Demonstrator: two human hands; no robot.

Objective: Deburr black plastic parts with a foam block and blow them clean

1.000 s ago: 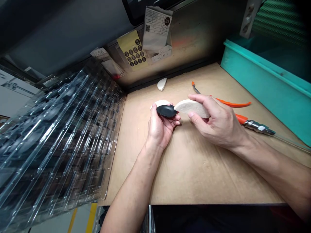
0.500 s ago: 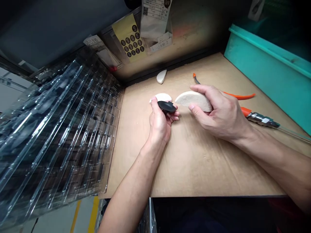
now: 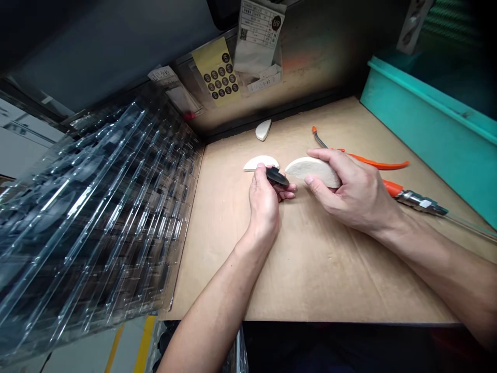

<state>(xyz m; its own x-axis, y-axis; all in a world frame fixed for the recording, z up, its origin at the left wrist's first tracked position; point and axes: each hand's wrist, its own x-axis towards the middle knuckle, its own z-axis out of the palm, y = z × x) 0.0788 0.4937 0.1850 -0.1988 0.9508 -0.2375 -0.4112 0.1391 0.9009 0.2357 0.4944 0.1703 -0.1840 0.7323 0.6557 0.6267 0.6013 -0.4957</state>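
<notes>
our left hand [image 3: 264,204] pinches a glossy black oval [image 3: 277,177] — our right hand [image 3: 349,191] wraps a fibrous cream half-moon pad [image 3: 310,172], just beside a smooth white half-moon [image 3: 261,163] on the cardboard [image 3: 310,269].

Three white foam pieces [image 3: 310,172], one black piece [image 3: 277,177]

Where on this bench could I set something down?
The biggest bare patch is the cardboard sheet in front of the left hand and right hand, beside the clear plastic trays. A smaller one lies at the back, between the trays and the white wedge. It's crowded around the hands and the orange-tipped metal fitting by the teal bin.
</notes>
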